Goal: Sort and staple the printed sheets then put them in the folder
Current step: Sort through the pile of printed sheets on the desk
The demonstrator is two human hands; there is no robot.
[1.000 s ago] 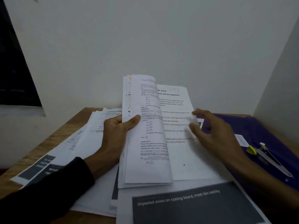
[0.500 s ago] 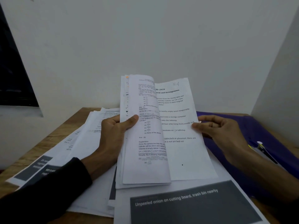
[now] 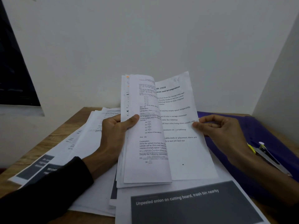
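The left hand [image 3: 116, 135] grips a bent stack of printed sheets [image 3: 145, 143]. The right hand [image 3: 221, 131] pinches one sheet's [image 3: 181, 126] edge, beside the purple folder [image 3: 267, 135].

so the right hand [image 3: 223, 133] was open and reaching w/ blurry fingers a sec ago, now it's pinching the right edge of the loose sheet [image 3: 182, 126] (the one w/ "54" scribbled on top) and that sheet's lifted a bit, tilted up off the pile.
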